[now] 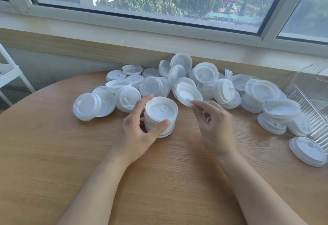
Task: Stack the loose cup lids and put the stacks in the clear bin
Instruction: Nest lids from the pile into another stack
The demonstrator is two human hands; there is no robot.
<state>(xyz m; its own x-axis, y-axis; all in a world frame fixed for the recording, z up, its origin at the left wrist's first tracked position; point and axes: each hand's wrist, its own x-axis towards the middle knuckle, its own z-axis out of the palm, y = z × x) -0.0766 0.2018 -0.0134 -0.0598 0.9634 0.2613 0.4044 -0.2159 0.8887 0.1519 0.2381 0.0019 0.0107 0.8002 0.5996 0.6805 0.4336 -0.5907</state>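
A short stack of white cup lids [161,113] stands upside down on the round wooden table [159,180], near its middle. My left hand [140,129] grips the stack, thumb on the near side and fingers on the far left side. Just right of it, my right hand [213,118] pinches the near edge of a single tilted lid [188,93], held a little above the table. Several loose lids [152,86] lie heaped behind, along the wall. The clear ribbed bin [312,100] stands at the right edge, partly cut off by the frame.
More lids sit in low piles [280,113] left of the bin, and one lid [308,151] lies alone near the right table edge. A window sill [159,42] runs behind the table. A white rack [10,77] stands at the far left.
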